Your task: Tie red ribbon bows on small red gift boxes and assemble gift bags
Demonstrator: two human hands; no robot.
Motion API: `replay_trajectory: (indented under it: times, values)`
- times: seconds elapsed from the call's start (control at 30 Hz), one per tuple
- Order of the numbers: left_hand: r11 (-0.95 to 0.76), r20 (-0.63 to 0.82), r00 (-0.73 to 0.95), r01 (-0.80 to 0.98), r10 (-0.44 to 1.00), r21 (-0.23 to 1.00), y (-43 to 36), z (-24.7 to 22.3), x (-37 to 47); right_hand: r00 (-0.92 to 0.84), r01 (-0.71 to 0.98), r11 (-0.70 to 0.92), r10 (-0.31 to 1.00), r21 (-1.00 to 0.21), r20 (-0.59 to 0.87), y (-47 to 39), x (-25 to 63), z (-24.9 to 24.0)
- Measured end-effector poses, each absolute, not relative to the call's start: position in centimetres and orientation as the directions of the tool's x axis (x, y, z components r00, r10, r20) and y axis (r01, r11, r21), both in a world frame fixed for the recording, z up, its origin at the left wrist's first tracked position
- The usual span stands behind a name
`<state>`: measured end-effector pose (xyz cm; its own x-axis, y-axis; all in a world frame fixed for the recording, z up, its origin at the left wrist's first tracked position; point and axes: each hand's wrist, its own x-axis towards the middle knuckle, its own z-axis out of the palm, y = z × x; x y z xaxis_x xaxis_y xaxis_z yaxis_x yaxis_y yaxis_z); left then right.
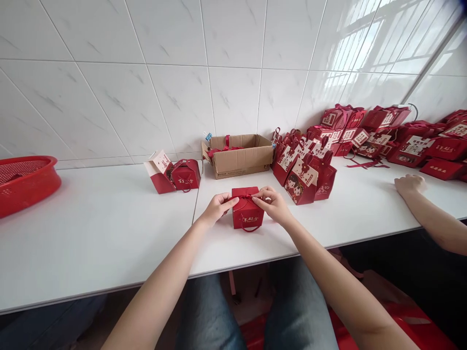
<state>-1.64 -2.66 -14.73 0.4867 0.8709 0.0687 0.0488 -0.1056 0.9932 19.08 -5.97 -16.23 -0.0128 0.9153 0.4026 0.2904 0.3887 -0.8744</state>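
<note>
In front of me on the white table stands a small red gift box [248, 214] with gold lettering and a cord handle hanging down its near side. A thin red ribbon [247, 197] is knotted across its top. My left hand [219, 206] is closed at the box's left upper edge, thumb and fingers pinching the ribbon there. From the right, my right hand [273, 203] pinches the ribbon beside the knot. Parts of the ribbon are hidden under my fingers.
Behind the box sits an open cardboard carton [242, 163] holding red ribbons. Two red boxes [186, 175] stand to its left, with a red plastic basket [51, 182] at far left. Several printed gift boxes [302, 177] crowd the right. Another person's hand [410, 184] rests on the table.
</note>
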Motion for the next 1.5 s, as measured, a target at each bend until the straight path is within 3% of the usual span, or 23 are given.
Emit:
replay_trajectory:
  times: [0.23,0.37,0.47,0.67,0.77,0.93,1.13,1.27,1.5]
  values:
    - [-0.016,0.045,0.478,-0.066,0.877,0.998,-2.1,-15.7,-2.1,0.046,0.280,0.398,0.903,-0.874,0.426,-6.3,18.2,-16.6]
    - [0.024,0.021,0.487,-0.087,0.873,0.996,-2.1,-15.6,-1.8,0.105,0.099,0.302,0.944,-0.948,0.312,-6.8,18.6,-16.6]
    - [0.033,0.023,0.489,-0.105,0.872,0.994,-2.2,-15.4,-1.5,0.017,0.006,0.200,0.980,-0.980,0.200,-6.7,19.4,-16.3]
    - [-0.005,0.062,0.433,-0.130,0.899,0.991,-2.6,-15.0,-1.4,-0.267,0.067,0.179,0.951,-0.982,0.155,-5.2,21.3,-15.0]
    - [-0.065,0.088,0.386,-0.074,0.918,0.995,-2.3,-14.5,-1.2,-0.351,0.121,0.218,0.922,-0.968,0.164,-4.2,22.0,-14.1]
    - [-0.196,0.156,0.325,0.093,0.933,0.976,-0.4,-12.9,-1.0,-0.259,0.126,0.285,0.934,-0.950,0.246,-1.4,22.1,-12.7]
    - [-0.253,0.188,0.325,0.172,0.927,0.952,0.7,-12.9,-1.4,-0.323,0.145,0.326,0.908,-0.934,0.267,0.7,21.4,-12.9]
    - [-0.259,0.209,0.260,0.176,0.943,0.950,-0.1,-15.0,-1.7,-0.235,-0.001,0.173,0.957,-0.985,0.169,-0.1,20.4,-14.7]
    - [-0.382,0.335,0.217,0.234,0.917,0.894,-0.5,-16.6,-1.6,-0.170,-0.193,0.091,0.978,-0.977,0.124,-0.5,19.3,-16.4]
